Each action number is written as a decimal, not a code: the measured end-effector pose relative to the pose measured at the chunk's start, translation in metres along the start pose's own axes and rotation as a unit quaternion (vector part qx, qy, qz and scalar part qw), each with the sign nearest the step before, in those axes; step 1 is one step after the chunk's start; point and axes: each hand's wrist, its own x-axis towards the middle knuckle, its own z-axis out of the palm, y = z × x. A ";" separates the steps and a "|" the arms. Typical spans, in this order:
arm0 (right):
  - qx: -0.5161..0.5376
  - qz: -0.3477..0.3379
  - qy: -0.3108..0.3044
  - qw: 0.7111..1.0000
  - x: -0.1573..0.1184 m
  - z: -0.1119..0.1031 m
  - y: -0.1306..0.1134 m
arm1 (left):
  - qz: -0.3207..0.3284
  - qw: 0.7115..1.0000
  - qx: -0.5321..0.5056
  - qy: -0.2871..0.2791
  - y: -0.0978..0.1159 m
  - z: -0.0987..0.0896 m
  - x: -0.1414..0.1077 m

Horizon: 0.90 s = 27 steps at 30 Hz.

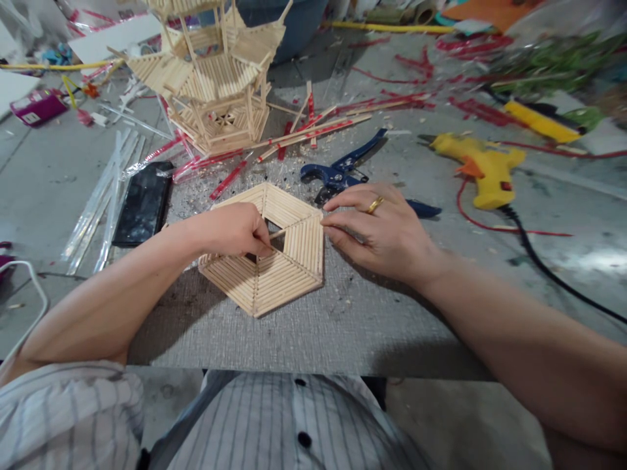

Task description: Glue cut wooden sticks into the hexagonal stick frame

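A hexagonal panel of thin wooden sticks lies on the grey table, with a dark opening at its centre. My left hand reaches over the panel's left part, fingers closed in a pinch on one end of a thin stick beside the opening. That stick slants up to the right across the panel. My right hand, with a ring on one finger, is at the panel's right corner, its fingertips pressed together around the stick's other end.
Behind the panel stand a tiered stick model and blue cutters. A yellow glue gun with a black cord lies right. A black phone and clear glue sticks lie left. Red-wrapped sticks are scattered behind.
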 end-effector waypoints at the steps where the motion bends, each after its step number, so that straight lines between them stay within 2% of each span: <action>1: 0.001 0.001 0.001 1.000 0.000 0.000 0.000 | 0.000 1.000 -0.001 -0.002 0.000 0.000 0.000; 7: 0.004 -0.002 0.005 1.000 0.000 0.001 0.001 | 0.002 1.000 -0.014 -0.027 -0.001 -0.001 0.000; 11: -0.015 0.010 0.010 1.000 0.002 -0.007 0.004 | -0.001 1.000 -0.022 -0.017 -0.002 0.000 -0.001; 15: -0.072 0.069 0.044 0.994 0.003 -0.025 0.026 | -0.015 1.000 -0.019 -0.015 -0.004 0.000 0.000; 17: -0.113 0.141 0.049 0.982 0.000 -0.036 0.049 | -0.010 1.000 -0.010 -0.015 -0.004 -0.001 0.001; 19: -0.163 0.258 0.049 0.951 -0.006 -0.046 0.075 | 0.004 1.000 -0.004 -0.013 -0.004 -0.002 0.001; 21: -0.198 0.385 0.031 0.901 -0.015 -0.053 0.099 | 0.010 1.000 -0.005 -0.012 -0.003 -0.002 0.001; 24: -0.211 0.538 -0.062 0.814 -0.028 -0.060 0.125 | 0.005 1.000 -0.016 -0.010 -0.001 -0.003 0.000; 25: -0.215 0.567 -0.083 0.791 -0.031 -0.061 0.131 | 0.004 1.000 -0.019 -0.010 -0.001 -0.003 0.000; 27: -0.218 0.597 -0.092 0.766 -0.037 -0.062 0.139 | 0.002 1.000 -0.025 -0.011 0.000 -0.003 -0.001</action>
